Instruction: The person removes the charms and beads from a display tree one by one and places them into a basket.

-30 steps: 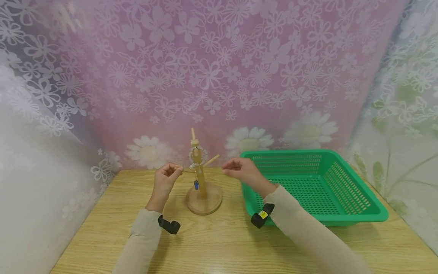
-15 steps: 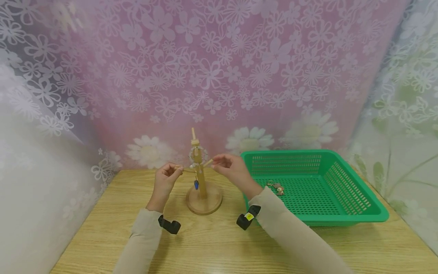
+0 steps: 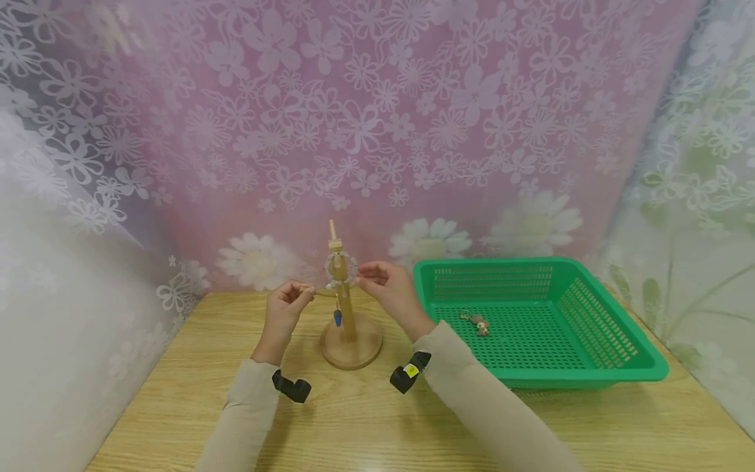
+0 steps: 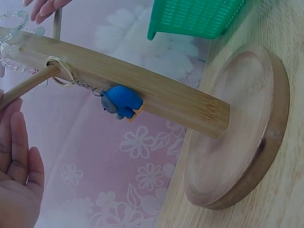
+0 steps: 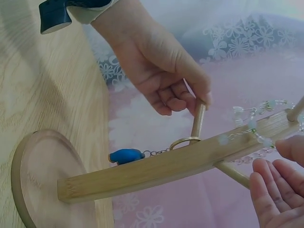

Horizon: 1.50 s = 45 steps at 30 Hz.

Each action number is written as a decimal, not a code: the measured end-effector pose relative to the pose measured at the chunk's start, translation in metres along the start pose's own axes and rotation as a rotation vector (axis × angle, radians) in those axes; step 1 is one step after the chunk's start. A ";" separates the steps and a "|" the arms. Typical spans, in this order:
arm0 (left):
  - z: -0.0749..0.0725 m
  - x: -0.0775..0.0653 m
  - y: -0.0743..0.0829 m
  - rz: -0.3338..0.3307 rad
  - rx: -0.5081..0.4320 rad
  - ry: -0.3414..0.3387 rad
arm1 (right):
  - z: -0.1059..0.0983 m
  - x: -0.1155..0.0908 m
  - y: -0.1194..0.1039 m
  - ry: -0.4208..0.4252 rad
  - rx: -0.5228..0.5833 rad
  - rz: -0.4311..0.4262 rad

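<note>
My left hand [image 3: 283, 321] pinches the end of the left peg [image 4: 28, 88] on a wooden stand [image 3: 347, 308]. A key ring with a blue animal keychain [image 4: 124, 99] hangs from that peg, close to the post. Higher up, a bracelet of clear and pale green beads [image 5: 265, 141] hangs against the front of the post. My right hand [image 3: 394, 292] has its fingers extended and thumb apart, with the tips right at the bracelet's right side. In the right wrist view its fingers [image 5: 273, 187] lie by another peg [image 5: 232, 174], which they partly cover.
A green plastic basket [image 3: 531, 375] stands right of the stand on the wooden table [image 3: 354, 426]. In it lies a keychain with a small brownish figure [image 3: 482, 326]. The stand's round base [image 4: 270, 137] rests on the table before a pink flowered curtain [image 3: 354, 98].
My right hand has moved left from beside the basket, past the right peg's end, to the bracelet, uncovering the keychain in the basket. My left hand stays on its peg.
</note>
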<state>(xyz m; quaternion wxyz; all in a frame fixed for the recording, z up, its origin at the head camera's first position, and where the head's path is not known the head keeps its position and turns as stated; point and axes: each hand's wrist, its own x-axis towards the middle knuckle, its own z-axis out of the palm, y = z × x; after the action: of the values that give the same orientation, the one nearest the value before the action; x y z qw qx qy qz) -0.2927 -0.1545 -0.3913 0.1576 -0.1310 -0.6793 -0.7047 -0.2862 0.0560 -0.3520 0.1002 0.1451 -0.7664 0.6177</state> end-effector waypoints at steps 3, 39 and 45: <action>-0.001 0.000 0.001 0.002 0.000 0.004 | 0.004 0.001 0.001 0.024 -0.004 -0.003; 0.000 0.000 -0.002 -0.001 -0.026 0.001 | 0.013 -0.007 -0.008 0.072 0.194 -0.047; 0.000 0.001 -0.003 -0.002 -0.028 0.004 | 0.013 -0.008 -0.011 0.056 0.218 -0.060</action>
<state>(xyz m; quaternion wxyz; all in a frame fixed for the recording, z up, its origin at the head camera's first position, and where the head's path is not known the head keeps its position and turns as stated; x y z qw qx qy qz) -0.2946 -0.1547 -0.3936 0.1562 -0.1310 -0.6694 -0.7144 -0.2750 0.0420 -0.3473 0.1236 0.1607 -0.6870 0.6978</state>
